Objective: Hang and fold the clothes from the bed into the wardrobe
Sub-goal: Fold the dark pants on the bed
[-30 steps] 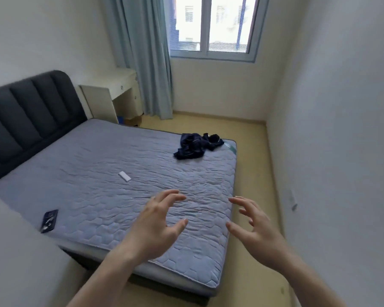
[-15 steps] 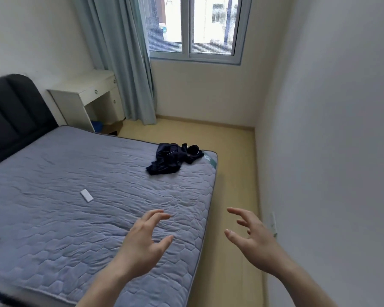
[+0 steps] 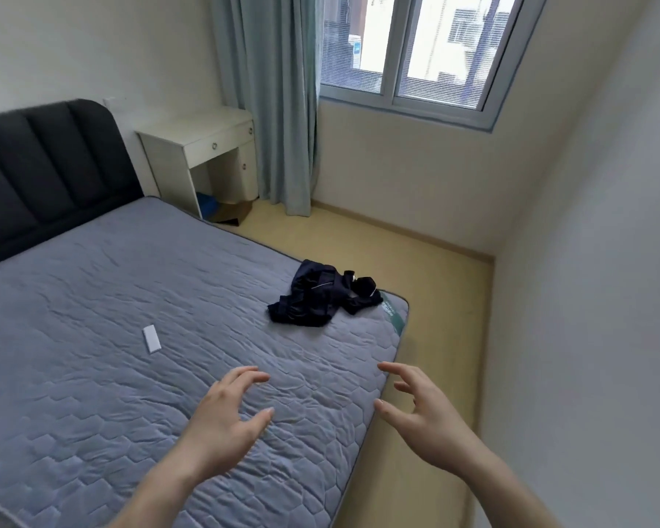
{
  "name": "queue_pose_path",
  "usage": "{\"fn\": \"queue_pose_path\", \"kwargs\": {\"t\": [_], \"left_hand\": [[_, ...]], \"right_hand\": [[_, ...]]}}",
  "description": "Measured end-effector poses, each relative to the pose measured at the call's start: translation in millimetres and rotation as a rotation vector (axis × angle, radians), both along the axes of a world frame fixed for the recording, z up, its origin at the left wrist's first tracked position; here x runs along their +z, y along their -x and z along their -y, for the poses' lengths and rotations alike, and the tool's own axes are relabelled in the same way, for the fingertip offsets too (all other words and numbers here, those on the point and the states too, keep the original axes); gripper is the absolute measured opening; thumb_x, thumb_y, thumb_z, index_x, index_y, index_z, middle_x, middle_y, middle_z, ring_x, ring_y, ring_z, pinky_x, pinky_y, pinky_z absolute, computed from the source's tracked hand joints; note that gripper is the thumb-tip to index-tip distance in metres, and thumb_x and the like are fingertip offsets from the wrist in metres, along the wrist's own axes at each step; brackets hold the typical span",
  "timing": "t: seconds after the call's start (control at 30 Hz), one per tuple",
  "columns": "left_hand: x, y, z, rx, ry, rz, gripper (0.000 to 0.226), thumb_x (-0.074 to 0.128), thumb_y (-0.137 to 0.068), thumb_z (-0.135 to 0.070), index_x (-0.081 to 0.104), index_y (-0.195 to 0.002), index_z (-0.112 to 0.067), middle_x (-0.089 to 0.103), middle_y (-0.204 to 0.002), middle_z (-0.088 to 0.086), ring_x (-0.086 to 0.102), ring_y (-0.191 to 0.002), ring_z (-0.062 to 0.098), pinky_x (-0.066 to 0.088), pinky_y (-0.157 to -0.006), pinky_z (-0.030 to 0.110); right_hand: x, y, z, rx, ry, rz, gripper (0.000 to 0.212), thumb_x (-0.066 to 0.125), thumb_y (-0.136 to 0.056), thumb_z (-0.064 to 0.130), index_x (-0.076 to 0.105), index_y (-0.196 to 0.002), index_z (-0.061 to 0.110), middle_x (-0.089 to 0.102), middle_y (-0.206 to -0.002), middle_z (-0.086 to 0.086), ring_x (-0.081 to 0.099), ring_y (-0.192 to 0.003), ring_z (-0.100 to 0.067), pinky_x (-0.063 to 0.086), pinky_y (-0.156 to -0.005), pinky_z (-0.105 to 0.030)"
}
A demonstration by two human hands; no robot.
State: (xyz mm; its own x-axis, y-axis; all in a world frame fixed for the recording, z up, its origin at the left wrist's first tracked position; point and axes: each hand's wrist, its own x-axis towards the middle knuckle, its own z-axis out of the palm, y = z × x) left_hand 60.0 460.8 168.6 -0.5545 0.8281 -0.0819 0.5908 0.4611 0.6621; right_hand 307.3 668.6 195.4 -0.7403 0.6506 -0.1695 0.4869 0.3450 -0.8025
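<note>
Head view: both hands (left hand point(image 3: 222, 424), right hand point(image 3: 422, 417)) hover empty, dark clothes point(image 3: 321, 295) beyond.

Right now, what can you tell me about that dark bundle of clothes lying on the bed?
The dark clothing is a navy, nearly black heap of soft fabric, crumpled and unfolded, with a thin pale line of piping across it and a small light spot near its right end. It lies on the grey quilted mattress, close to the far right corner beside a green label on the edge. Only the mattress touches it; both hands hover nearer the camera, well short of it. Whether it is one garment or several cannot be told.
</note>
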Motion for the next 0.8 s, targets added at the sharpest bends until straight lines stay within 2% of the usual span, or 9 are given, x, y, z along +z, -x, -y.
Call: {"fn": "queue_pose_path", "kwargs": {"t": [0.13, 0.27, 0.43, 0.63, 0.8], "left_hand": [[-7, 38, -73, -0.014, 0.007, 0.027, 0.043, 0.073, -0.089, -0.038, 0.057, -0.129, -0.036, 0.047, -0.138, -0.02, 0.047, -0.13, 0.005, 0.036, -0.109, 0.022], [-8, 77, -137, -0.014, 0.027, 0.023, 0.045, 0.071, -0.09, -0.037, 0.057, -0.133, -0.032, 0.047, -0.139, -0.017, 0.046, -0.13, 0.006, 0.034, -0.111, 0.023], [-26, 118, -192, 0.03, 0.066, 0.06, 0.044, 0.069, -0.091, -0.041, 0.055, -0.132, -0.036, 0.045, -0.138, -0.022, 0.045, -0.128, 0.002, 0.035, -0.109, 0.022], [-76, 161, -229, 0.173, 0.177, 0.103, 0.046, 0.07, -0.088, -0.042, 0.056, -0.132, -0.037, 0.041, -0.142, -0.02, 0.044, -0.134, 0.005, 0.033, -0.113, 0.025], [-123, 177, -263, 0.416, 0.286, 0.179, 0.048, 0.073, -0.088, -0.036, 0.057, -0.132, -0.032, 0.041, -0.147, -0.012, 0.046, -0.136, 0.01, 0.029, -0.111, 0.02]], "right_hand": [[-6, 39, -69, 0.003, -0.001, 0.056, 0.05, 0.067, -0.093, 0.046, 0.046, -0.139, 0.048, 0.042, -0.135, 0.035, 0.047, -0.126, 0.003, 0.041, -0.091, -0.017], [-14, 77, -130, 0.0, 0.031, 0.082, 0.048, 0.067, -0.094, 0.045, 0.046, -0.138, 0.048, 0.043, -0.137, 0.03, 0.047, -0.125, 0.002, 0.041, -0.089, -0.015], [-37, 132, -201, 0.064, 0.08, 0.149, 0.048, 0.066, -0.094, 0.044, 0.046, -0.138, 0.046, 0.044, -0.139, 0.025, 0.046, -0.128, -0.002, 0.043, -0.097, -0.024], [-89, 210, -294, 0.21, 0.098, 0.243, 0.048, 0.065, -0.095, 0.039, 0.047, -0.139, 0.041, 0.044, -0.137, 0.021, 0.045, -0.128, -0.004, 0.044, -0.102, -0.028], [-156, 277, -382, 0.317, 0.171, 0.316, 0.041, 0.064, -0.096, 0.033, 0.046, -0.132, 0.043, 0.043, -0.139, 0.016, 0.046, -0.126, -0.006, 0.048, -0.092, -0.025]]}}
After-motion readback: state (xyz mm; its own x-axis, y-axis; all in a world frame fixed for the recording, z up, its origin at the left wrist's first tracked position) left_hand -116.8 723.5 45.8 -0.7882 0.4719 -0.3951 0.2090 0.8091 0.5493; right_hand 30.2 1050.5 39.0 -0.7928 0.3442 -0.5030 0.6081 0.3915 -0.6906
